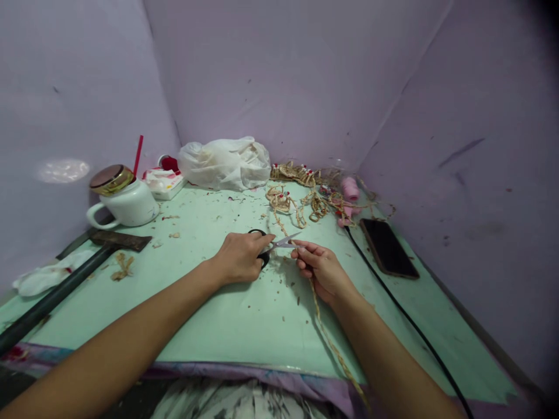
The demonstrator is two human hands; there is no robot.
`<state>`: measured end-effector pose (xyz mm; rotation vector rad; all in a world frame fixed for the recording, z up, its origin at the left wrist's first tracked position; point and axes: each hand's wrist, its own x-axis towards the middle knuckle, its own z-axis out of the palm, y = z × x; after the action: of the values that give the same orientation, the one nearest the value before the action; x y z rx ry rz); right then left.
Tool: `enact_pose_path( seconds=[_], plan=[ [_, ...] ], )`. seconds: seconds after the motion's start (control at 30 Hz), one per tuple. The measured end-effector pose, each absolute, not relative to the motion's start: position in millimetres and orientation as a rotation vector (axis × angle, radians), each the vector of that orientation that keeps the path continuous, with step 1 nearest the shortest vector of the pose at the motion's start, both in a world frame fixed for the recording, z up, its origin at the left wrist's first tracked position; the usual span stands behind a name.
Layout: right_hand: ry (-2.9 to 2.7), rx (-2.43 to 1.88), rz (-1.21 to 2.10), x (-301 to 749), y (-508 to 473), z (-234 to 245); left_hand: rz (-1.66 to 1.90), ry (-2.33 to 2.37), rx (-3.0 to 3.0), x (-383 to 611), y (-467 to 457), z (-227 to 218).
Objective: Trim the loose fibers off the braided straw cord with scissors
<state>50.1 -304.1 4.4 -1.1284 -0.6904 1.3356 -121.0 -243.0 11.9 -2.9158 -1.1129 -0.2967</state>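
My left hand is closed on a pair of scissors with black handles, their blades parted and pointing right. In my right hand the end of a braided straw-coloured cord is pinched between thumb and fingers, close to the blade tips. From there the cord runs down over the table's front edge. Whether the blades touch the cord I cannot tell. Just beyond the hands lies a small woven piece with red and white beads and cord trailing from it.
Left stand a white mug with a gold lid and a hammer. At the back are a white plastic bag, a small box, tangled cords and a pink thread spool. A phone and black cable lie right.
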Motion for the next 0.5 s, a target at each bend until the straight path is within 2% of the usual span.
enact_pose_path(
  seconds=[0.5],
  plan=[
    [-0.676, -1.135, 1.258, 50.2, -303.6, 3.7, -0.212, -1.153, -2.816, -123.0, -238.6, 10.0]
  ],
)
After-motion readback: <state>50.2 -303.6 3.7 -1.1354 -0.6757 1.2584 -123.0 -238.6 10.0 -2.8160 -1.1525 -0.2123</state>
